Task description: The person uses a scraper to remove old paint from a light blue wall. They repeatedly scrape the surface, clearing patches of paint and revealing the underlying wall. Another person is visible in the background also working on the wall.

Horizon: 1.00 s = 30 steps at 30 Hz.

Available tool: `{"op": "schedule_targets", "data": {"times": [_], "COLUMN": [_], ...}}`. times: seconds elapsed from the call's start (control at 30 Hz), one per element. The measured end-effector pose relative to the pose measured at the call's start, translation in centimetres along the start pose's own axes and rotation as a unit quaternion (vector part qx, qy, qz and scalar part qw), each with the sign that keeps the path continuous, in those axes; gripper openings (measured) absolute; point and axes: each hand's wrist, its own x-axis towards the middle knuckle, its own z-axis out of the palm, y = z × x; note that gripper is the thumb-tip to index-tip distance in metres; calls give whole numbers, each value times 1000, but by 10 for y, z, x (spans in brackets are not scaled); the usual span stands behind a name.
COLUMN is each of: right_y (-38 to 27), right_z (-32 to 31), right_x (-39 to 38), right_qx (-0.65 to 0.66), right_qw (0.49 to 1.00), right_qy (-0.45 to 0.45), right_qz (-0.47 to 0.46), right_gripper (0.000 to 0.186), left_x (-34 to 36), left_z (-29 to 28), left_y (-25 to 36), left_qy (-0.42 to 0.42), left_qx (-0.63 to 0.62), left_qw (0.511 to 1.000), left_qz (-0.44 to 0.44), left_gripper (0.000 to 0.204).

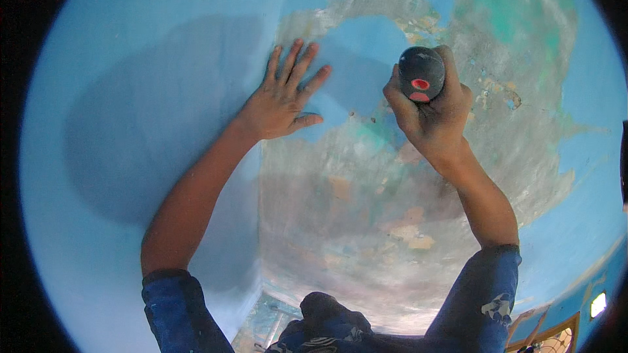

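My left hand [278, 106] lies flat with spread fingers against the wall, near the corner where two painted faces meet. Gripped in my right hand [439, 121] is a black, rounded tool handle [418, 67] with red marks on its end. Its working end is hidden behind the handle and my fingers, so the tool's kind does not show. Between my hands is a patch of blue paint [369, 42]. Around it spreads the bare grey plaster [307, 202], mottled with green and beige remnants.
A plain blue wall [118, 46] stands on the left, with a large shadow across it. Green paint traces [500, 13] mark the plaster at the upper right. At the lower right are a wooden frame [570, 332] and a bright light patch [598, 305].
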Motion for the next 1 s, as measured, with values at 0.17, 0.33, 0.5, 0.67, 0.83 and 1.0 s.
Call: {"op": "schedule_targets", "data": {"times": [0.17, 0.33, 0.5, 0.67, 0.83, 1.0], "right_y": [-5, 0, -3, 2, -2, -2], "right_z": [0, 3, 6, 5, 11, 10], "right_x": [0, -3, -11, -9, -9, -13], "right_qx": [-51, 46, -17, 10, 0, -58], "right_qw": [997, 994, 999, 999, 1000, 997], "right_qy": [45, 48, 28, 31, 11, 49], "right_qz": [25, 86, -9, -5, -13, 0], "right_gripper": [41, 44, 48, 46, 43, 43], "left_x": [-5, -5, -8, -8, -10, -11], "left_z": [-2, 1, 3, 3, 2, 5], "left_y": [2, -1, 0, 3, 1, 1], "left_qy": [9, 2, -4, -12, 3, 17], "left_qx": [12, -15, -28, -27, -4, -10], "left_qw": [1000, 1000, 1000, 1000, 1000, 1000], "left_qz": [4, 1, -5, -8, -2, 2], "left_gripper": [94, 93, 93, 92, 89, 93]}}
